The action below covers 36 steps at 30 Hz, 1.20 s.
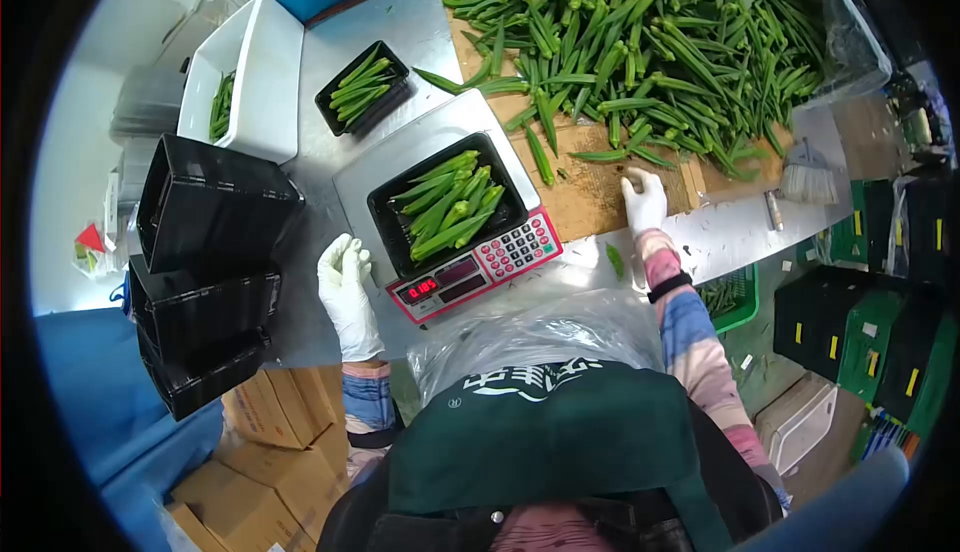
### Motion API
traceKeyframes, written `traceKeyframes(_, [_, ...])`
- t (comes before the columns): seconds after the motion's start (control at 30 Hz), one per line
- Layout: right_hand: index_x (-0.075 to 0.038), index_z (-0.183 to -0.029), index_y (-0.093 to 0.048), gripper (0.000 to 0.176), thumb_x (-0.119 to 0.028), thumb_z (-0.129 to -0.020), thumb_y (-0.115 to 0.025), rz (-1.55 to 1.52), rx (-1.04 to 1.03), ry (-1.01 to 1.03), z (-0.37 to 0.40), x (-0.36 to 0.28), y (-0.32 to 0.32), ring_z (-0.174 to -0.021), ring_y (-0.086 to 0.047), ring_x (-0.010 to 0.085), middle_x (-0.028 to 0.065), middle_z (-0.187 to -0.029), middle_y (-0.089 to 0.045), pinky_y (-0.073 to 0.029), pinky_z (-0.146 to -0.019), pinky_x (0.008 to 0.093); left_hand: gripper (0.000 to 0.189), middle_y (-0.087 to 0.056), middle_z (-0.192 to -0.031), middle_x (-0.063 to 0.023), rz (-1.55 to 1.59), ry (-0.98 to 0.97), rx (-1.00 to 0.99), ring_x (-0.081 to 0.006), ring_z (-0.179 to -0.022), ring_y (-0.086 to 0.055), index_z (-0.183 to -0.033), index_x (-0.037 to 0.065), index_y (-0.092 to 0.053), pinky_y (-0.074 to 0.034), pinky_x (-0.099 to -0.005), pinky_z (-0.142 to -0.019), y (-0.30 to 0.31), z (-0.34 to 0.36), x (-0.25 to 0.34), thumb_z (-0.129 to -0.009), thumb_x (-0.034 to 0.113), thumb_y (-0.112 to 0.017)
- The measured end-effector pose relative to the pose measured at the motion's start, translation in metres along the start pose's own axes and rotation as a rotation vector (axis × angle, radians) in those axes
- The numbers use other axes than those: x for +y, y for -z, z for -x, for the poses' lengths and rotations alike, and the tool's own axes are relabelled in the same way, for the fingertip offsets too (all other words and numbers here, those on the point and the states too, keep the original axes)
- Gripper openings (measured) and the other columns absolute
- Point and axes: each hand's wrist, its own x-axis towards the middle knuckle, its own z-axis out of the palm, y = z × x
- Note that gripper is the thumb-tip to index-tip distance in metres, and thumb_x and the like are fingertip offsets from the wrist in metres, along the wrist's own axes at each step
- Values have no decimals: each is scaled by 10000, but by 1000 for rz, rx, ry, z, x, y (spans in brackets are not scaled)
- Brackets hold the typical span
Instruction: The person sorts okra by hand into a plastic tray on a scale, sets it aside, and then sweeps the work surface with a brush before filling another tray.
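A black tray (378, 214) of okra (450, 207) rests on the metal plate of a red-edged scale (480, 270), whose display reads 0.185. Just left of the scale is my left hand (347, 282), white-gloved, its fingers curled together; whether anything is between them is too small to tell. My right hand (643, 199), also gloved, is at the front edge of the cardboard, below the large okra pile (660, 47). Its thumb and fingers are bent towards each other, and what they hold, if anything, cannot be made out.
Behind the scale stands a second black tray with okra (362, 89). A white bin (270, 77) and stacks of black trays (215, 202) are on the left. A brush (808, 177) lies at the right, with a green basket (745, 297) below the table edge. Cardboard boxes (265, 412) sit lower left.
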Motion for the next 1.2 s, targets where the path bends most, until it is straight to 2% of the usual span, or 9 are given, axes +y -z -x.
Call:
traceKeyframes(0.2, [-130,-880,-696,171,-297,-860,-727,349,-66,62,-25,-29,-3,-924,-651,289,81,-927,-672,-506,-813,431,330,-658,-1203,-60,4,-86,-48,-118,-1020,-637,-1302,29,-588,-512,-280,-900,-17,3,7,-1011,182,-619])
traceKeyframes(0.4, [-142,-1026,-653,215,-275,-866,-702,250,-241,493,1,-73,-35,-969,-628,307,99,-974,-642,-496,-860,430,340,-664,-1199,-70,17,-22,-8,-121,-1003,-646,-1306,23,-584,-514,-261,-890,-4,1,-8,-1010,185,-620])
traceKeyframes(0.6, [-81,-935,-616,202,-266,-880,-677,342,-319,474,0,-72,-46,-936,-633,383,165,-974,-632,-514,-808,479,295,-660,-1164,-81,49,-11,-13,-109,-948,-636,-1297,3,-580,-518,-243,-851,-13,10,3,-1018,100,-584])
traceKeyframes(0.67, [-81,-980,-645,221,-278,-886,-684,302,-293,378,0,-63,-22,-935,-645,389,167,-1006,-656,-522,-809,478,284,-660,-1139,-80,38,-29,-27,-98,-908,-626,-1286,-2,-581,-519,-228,-821,-15,12,10,-1017,90,-580])
traceKeyframes(0.73, [-86,-985,-691,167,-200,-870,-734,8,-43,375,7,-40,17,-932,-653,348,137,-995,-683,-522,-822,409,317,-661,-1136,-92,-17,22,-83,-101,-915,-622,-1290,-11,-576,-524,-238,-810,-7,5,3,-1005,121,-614])
traceKeyframes(0.83, [-30,-1107,-699,222,-83,-891,-693,45,316,280,6,53,89,-944,-655,254,97,-1018,-701,-517,-855,361,404,-666,-1123,-88,-146,60,-174,-123,-955,-627,-1306,-26,-566,-528,-265,-836,-14,6,0,-974,176,-678])
traceKeyframes(0.87, [-10,-1235,-639,305,-117,-951,-608,35,159,5,8,80,130,-1043,-646,251,136,-1138,-679,-516,-914,374,444,-671,-1131,-80,-161,1,-222,-139,-994,-629,-1321,-31,-556,-518,-278,-880,-15,3,-14,-959,183,-700])
traceKeyframes(0.93, [-7,-1466,-423,612,-180,-912,-618,608,343,-154,44,108,175,-1290,-518,437,283,-1475,-424,-456,-1063,465,403,-671,-1153,-76,-127,84,-297,-131,-1022,-620,-1310,-35,-565,-494,-279,-922,-29,8,-7,-965,138,-681])
traceKeyframes(1.2, [29,-1383,-546,543,-138,-888,-693,503,326,-449,147,193,169,-1361,-438,429,307,-1498,-388,-400,-1128,457,317,-694,-1022,-18,-239,91,-289,-65,-920,-589,-1206,-23,-643,-483,-234,-843,-31,-9,2,-1012,227,-640])
